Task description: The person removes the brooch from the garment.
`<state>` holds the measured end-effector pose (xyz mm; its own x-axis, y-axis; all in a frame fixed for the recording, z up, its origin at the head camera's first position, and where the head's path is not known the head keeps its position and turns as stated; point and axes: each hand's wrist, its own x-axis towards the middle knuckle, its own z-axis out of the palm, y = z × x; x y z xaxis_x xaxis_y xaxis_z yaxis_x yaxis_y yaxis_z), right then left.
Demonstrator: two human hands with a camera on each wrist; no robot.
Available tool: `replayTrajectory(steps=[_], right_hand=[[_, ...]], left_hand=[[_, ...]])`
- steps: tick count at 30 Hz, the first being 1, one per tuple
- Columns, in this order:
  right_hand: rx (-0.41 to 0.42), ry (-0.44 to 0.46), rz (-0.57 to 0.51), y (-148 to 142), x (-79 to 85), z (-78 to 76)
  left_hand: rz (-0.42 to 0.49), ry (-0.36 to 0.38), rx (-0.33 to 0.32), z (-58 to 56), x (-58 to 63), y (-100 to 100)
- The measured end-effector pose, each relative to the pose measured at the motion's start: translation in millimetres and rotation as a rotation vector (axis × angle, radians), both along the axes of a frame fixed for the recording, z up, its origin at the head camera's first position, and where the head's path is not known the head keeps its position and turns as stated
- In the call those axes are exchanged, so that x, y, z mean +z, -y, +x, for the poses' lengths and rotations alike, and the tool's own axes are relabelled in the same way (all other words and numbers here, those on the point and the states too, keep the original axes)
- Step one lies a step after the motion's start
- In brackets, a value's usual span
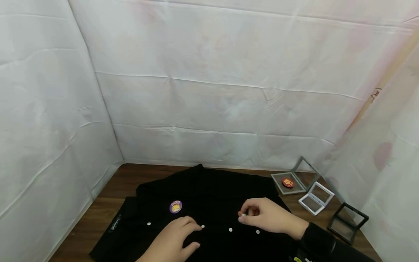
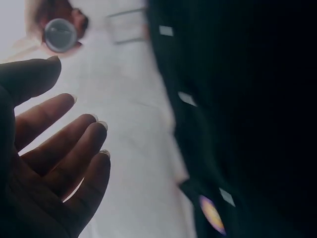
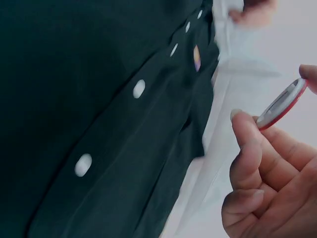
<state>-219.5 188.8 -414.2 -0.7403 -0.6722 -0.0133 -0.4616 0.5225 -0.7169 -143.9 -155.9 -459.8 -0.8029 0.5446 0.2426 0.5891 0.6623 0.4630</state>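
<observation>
In the head view a black garment [image 1: 216,189] with a collar and a row of white buttons lies spread on the wooden table. My right hand [image 1: 265,216] pinches a round button badge [image 3: 281,105] by its edge, above the garment's right part. That badge has a red rim, and its grey metal back shows in the left wrist view. My left hand [image 1: 175,236] hovers over the button row with fingers relaxed and apart, holding nothing. Just beyond it a purple badge [image 1: 175,206] with a yellow cartoon figure sits on the garment.
At the right stand three opened small cases: a grey one [image 1: 278,177] with a red star-patterned badge [image 1: 288,182] inside, a white one [image 1: 309,204] and a black one [image 1: 342,230]. White cloth walls [image 1: 212,109] enclose the wooden table [image 1: 108,196] at the back and sides.
</observation>
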Motion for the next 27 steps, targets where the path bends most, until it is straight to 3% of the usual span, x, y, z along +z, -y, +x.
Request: replayTrajectory(steps=[4,8,13,20,27], right_hand=[[-0.134,-0.054,0.041,-19,-11.3,-11.0],[-0.285,-0.092,0.105,-34,-20.4,-20.6],[-0.478,-0.195,0.262,-55,-22.8,-28.1],[-0.621,-0.213,0.444,-103,-24.0,-45.5],[-0.708,-0.203,0.509,-144,-27.8,-59.1]], left_hand=[[-0.14,0.111,0.058,-0.8,-19.0,27],[-0.212,0.213,0.153,-0.1,-36.9,46],[-0.245,0.249,0.219,-0.1,-51.2,60],[-0.28,0.272,0.288,-0.6,-56.8,60],[-0.274,0.255,0.289,-1.5,-54.3,57]])
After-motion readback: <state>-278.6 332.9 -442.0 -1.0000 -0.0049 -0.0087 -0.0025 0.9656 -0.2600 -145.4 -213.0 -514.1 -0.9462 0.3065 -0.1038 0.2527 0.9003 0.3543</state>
